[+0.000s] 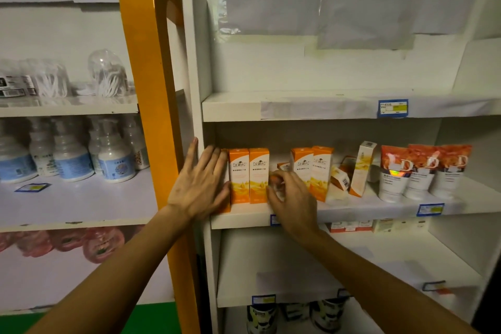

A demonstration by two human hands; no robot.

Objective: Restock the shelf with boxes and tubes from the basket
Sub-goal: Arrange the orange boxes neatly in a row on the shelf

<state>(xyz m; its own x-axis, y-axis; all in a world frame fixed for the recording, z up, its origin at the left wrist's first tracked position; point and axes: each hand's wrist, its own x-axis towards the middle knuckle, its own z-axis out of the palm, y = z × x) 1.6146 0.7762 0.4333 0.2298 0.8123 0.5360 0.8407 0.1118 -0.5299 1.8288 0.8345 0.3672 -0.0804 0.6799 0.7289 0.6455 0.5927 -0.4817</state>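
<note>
Two orange boxes (249, 175) stand tall between the hands; flat, spread left hand (200, 184) presses the left end, while right hand (290, 195) pinches something blurry beside them.

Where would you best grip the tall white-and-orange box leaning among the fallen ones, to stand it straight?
Probably the upper half of the leaning box, pinched across its narrow sides from the front. It stands tilted but free above the toppled boxes, while its base is crowded by them.
</note>
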